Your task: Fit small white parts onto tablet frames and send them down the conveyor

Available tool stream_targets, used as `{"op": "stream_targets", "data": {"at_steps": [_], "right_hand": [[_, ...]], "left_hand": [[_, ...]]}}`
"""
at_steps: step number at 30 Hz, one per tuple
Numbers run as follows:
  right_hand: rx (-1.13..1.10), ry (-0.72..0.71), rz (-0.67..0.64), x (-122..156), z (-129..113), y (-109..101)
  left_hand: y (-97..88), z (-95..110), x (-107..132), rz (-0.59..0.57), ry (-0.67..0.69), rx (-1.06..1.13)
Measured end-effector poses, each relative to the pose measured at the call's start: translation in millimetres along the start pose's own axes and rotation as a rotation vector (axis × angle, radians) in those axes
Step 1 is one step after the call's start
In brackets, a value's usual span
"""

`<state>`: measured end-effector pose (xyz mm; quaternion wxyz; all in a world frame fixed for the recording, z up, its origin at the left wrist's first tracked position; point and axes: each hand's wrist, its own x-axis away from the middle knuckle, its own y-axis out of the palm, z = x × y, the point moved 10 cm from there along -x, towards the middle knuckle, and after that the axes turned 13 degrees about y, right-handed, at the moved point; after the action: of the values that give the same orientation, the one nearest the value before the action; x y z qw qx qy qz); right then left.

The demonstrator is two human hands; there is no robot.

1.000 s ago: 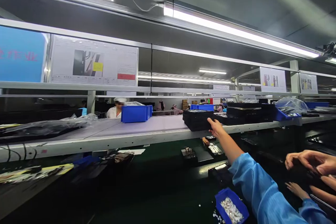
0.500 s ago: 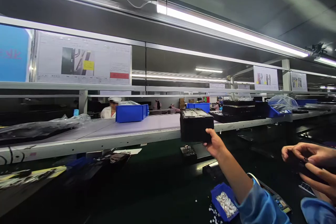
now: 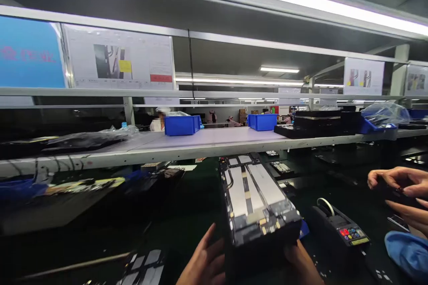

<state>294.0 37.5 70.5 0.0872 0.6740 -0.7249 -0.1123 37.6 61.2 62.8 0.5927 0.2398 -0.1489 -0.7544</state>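
Observation:
A thick black stack hangs tilted in front of me, topped by an opened tablet with pale battery panels, dark ribbon cables and a circuit board along the near end. My right hand grips the stack at its lower right; part of that hand is hidden beneath. To the left of the stack, my left hand is raised with fingers apart, slightly blurred, close to the side; no contact is clear. Below left, another opened tablet lies on the dark bench.
Another person's hands work at the right edge. Near them sits a black device with a red display. Blue bins, black trays and plastic-wrapped parts stand on the raised shelf. Small boards lie beneath it.
The black stack has come down from the shelf edge toward me, tipping so its top shows. My left hand has entered from below. The view has dipped.

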Motion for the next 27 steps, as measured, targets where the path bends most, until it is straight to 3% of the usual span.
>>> {"op": "stream_targets", "data": {"at_steps": [3,6,10,14,19,22,27], "right_hand": [[0.246,0.132,-0.023,10,55,-9],[0.413,0.258,-0.097,19,102,-11],[0.457,0.368,-0.153,44,145,-14],[0.464,0.450,-0.159,73,179,-28],[0.525,0.383,-0.141,85,194,-50],[0.612,0.394,-0.175,89,195,-54],[0.578,0.476,-0.182,98,182,-54]], "left_hand": [[9.5,-4,-2,-0.007,0.083,0.050],[-12.1,-22,12,0.044,0.124,-0.085],[-44.7,-68,46,0.133,0.010,-0.150],[-57.5,-111,66,0.160,-0.095,-0.048],[-74.4,-136,66,0.125,-0.169,-0.177],[-75.0,-128,65,0.026,-0.214,-0.384],[-62.1,-107,71,-0.187,-0.298,-0.632]]}}
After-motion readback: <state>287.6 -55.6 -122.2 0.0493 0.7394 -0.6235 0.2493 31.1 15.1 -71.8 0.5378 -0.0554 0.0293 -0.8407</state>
